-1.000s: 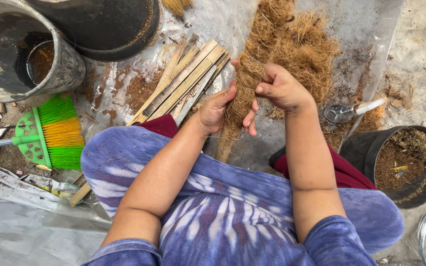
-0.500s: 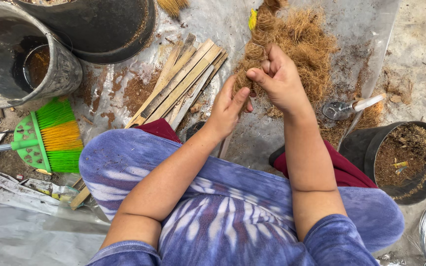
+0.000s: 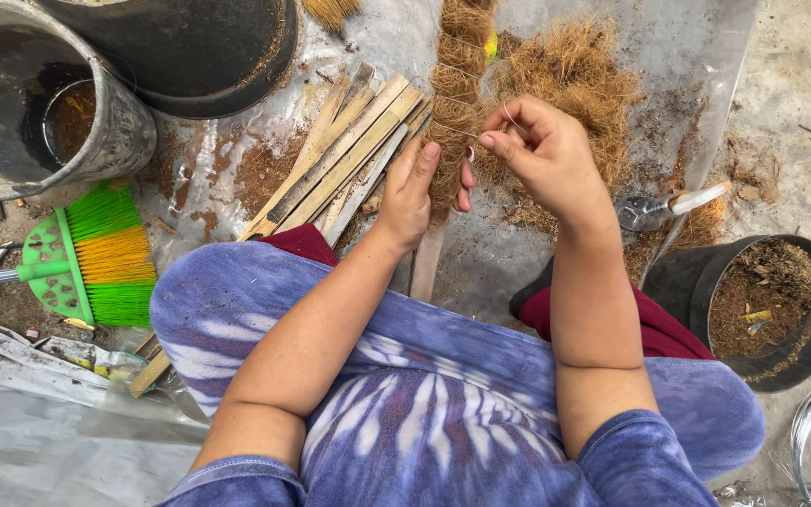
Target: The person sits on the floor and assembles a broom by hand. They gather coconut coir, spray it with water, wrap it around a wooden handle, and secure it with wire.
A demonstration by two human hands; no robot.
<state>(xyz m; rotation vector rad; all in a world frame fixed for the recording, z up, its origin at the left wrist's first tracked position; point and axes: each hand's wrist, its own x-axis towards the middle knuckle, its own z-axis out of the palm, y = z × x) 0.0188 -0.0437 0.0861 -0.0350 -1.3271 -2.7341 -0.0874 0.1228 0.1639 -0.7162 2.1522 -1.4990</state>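
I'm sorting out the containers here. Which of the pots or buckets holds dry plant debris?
The black pot at the right edge, beside the person's knee: it is filled with brown debris. The grey bucket upper left holds dark liquid, and the big black tub's contents are hidden.

L hand (image 3: pixel 407 195) grips brown coir-wrapped wooden stick (image 3: pixel 455 103); R hand (image 3: pixel 544 155) pinches thin thread beside it, w/ loose coir pile (image 3: pixel 579 75) behind.

1 head-worn view looks steeply down, close over the lap, arms and littered ground ahead

Slats (image 3: pixel 349 155) left of fibre pole (image 3: pixel 452 103), brush (image 3: pixel 96 253) farther left, pot (image 3: pixel 762 305) right.
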